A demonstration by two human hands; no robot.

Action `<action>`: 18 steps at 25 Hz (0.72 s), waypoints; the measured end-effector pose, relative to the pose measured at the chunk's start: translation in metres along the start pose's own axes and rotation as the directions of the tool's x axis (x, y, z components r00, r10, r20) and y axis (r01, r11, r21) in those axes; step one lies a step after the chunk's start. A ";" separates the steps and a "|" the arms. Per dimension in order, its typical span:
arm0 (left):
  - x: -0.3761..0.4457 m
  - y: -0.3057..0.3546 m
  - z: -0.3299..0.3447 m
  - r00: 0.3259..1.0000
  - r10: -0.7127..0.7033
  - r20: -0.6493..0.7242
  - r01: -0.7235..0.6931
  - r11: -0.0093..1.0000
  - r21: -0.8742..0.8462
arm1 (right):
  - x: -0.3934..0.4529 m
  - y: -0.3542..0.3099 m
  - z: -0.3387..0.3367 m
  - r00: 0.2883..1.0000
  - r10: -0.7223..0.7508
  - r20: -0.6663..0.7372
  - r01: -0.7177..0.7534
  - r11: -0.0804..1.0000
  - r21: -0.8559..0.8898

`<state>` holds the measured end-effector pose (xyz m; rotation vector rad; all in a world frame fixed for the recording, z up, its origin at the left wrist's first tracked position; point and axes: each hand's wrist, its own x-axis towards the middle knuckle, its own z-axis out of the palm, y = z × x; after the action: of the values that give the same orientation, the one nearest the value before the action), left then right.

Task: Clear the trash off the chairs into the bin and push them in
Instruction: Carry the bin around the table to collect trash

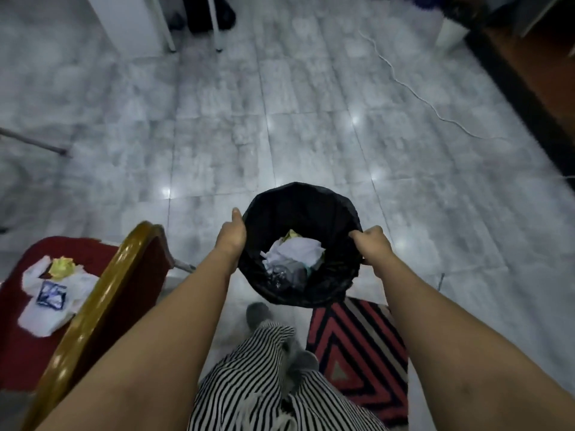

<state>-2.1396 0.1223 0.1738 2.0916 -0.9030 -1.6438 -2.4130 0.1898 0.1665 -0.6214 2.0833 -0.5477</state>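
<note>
While you hold the round bin (300, 244) at centre frame, its glossy black liner sags around crumpled white paper and a yellow scrap. Your left hand (231, 234) presses the left rim, thumb up; your right hand (371, 244) has its grip pinched shut on the liner's right edge. At lower left, the red padded chair (102, 293) with its gold frame carries a white plastic bag (53, 298) and a yellow wad (62, 267). A striped rug (357, 349) lies below the bin.

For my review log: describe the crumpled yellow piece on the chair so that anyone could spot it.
Find the red chair with the gold frame at lower left. On its seat lies white trash; the yellow wad sits at its far edge, the only yellow thing there.
</note>
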 end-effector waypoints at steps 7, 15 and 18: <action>0.114 0.108 -0.032 0.991 -0.034 -0.130 0.004 0.975 -0.224 | 0.115 -0.160 0.047 0.994 -0.086 0.073 0.094 0.988 -0.120; 0.200 0.197 -0.128 0.980 -0.070 -0.184 -0.009 0.917 -0.398 | 0.188 -0.329 0.126 0.967 -0.179 0.184 0.226 0.933 -0.279; 0.230 0.204 -0.169 0.969 -0.126 -0.215 0.005 0.872 -0.490 | 0.214 -0.386 0.177 0.936 -0.229 0.269 0.312 0.893 -0.325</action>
<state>-2.0038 -0.2009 0.1744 1.9153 -0.2947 -1.4178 -2.2838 -0.2680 0.1668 -1.1516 1.9034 -0.2259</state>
